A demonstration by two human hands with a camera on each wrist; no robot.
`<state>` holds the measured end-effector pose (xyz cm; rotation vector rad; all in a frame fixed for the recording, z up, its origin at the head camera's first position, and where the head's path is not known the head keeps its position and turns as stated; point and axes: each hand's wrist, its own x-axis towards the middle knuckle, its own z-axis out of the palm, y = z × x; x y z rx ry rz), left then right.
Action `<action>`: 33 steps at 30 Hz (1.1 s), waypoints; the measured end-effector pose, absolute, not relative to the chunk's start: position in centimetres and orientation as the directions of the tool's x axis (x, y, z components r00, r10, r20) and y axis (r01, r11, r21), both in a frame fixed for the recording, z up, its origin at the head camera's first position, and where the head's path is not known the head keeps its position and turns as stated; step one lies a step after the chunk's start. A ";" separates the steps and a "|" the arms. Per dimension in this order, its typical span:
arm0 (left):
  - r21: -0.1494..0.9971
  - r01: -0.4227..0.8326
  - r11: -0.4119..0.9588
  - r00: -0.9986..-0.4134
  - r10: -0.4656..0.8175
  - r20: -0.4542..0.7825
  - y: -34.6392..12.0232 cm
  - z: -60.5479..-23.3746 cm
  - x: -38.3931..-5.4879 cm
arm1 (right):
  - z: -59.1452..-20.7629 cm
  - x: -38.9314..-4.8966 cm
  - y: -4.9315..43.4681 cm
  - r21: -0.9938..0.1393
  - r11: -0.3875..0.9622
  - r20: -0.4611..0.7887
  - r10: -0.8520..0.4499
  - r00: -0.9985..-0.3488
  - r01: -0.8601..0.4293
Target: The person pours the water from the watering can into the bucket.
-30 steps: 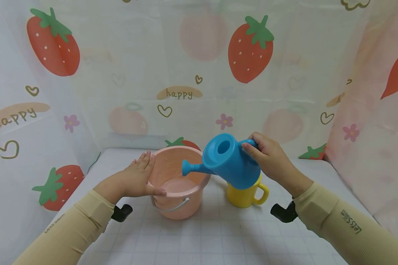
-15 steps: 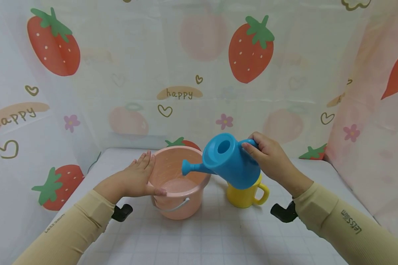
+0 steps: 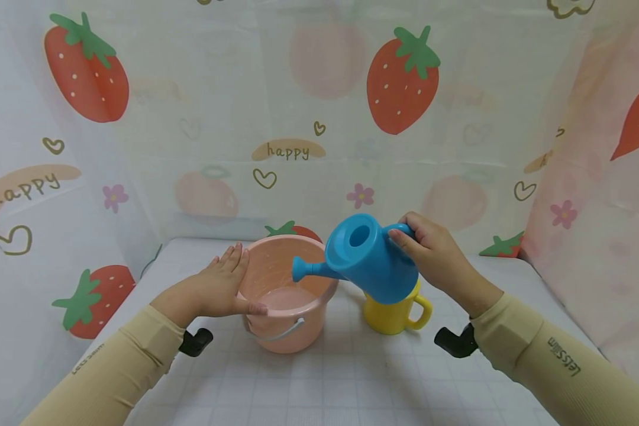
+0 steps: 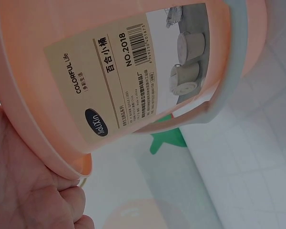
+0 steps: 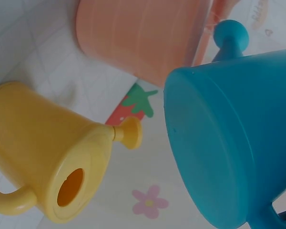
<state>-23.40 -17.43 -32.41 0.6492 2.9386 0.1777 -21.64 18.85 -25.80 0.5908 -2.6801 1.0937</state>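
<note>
My right hand (image 3: 433, 251) grips the handle of a blue watering can (image 3: 380, 266), tilted so that its rose hangs over the mouth of a pink bucket (image 3: 295, 337). Thin pale streaks show by the rose (image 5: 231, 33) in the right wrist view. My left hand (image 3: 213, 290) rests on the bucket's left rim, fingers straight and thumb along the front edge. In the left wrist view the palm lies against the rim, beside a printed label (image 4: 128, 71). Behind and below the blue can stands a yellow watering can (image 3: 389, 316), partly covered by it.
A white tablecloth with a faint grid covers the table (image 3: 341, 384). Strawberry-printed cloth (image 3: 319, 106) hangs at the back and along both sides. The bucket's pale handle (image 3: 279, 335) hangs down at the front. Black camera mounts (image 3: 196, 342) sit under both wrists.
</note>
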 end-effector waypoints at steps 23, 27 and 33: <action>0.142 0.409 0.901 -0.900 0.424 -0.102 -17.4 -32.2 -23.2 | -25.5 -21.4 19.1 -0.623 0.651 0.319 -0.294 -0.901 -0.433; 0.145 0.410 0.901 -0.900 0.425 -0.098 -17.4 -32.2 -23.1 | -25.4 -21.4 19.1 -0.618 0.653 0.323 -0.297 -0.899 -0.438; 0.143 0.407 0.902 -0.901 0.422 -0.097 -17.3 -32.2 -23.1 | -25.4 -21.4 19.1 -0.618 0.651 0.326 -0.298 -0.897 -0.441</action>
